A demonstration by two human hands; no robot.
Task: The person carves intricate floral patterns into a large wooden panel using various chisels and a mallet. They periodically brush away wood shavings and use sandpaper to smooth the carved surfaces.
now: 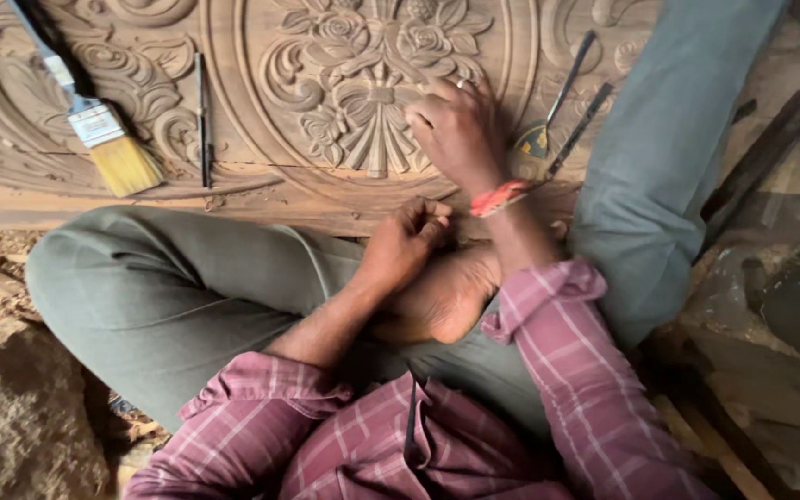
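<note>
Head view | carved wooden panel [363, 83] at 12 o'clock, floral relief looks fully cut, finishing seemingly underway | right hand [456, 130] rests on the flower carving, fingers curled, what it grips hidden | left hand [409, 243] closed in a fist at centre, contents unclear | paintbrush [108, 139] at 10 o'clock, chisels [567, 111] at 1 o'clock | no packages, labels or signs visible

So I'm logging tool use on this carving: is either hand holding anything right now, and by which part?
Cannot be told. The right hand rests on the carved wood panel with no tool showing in it; the left hand is curled into a fist, hiding anything inside.
</note>
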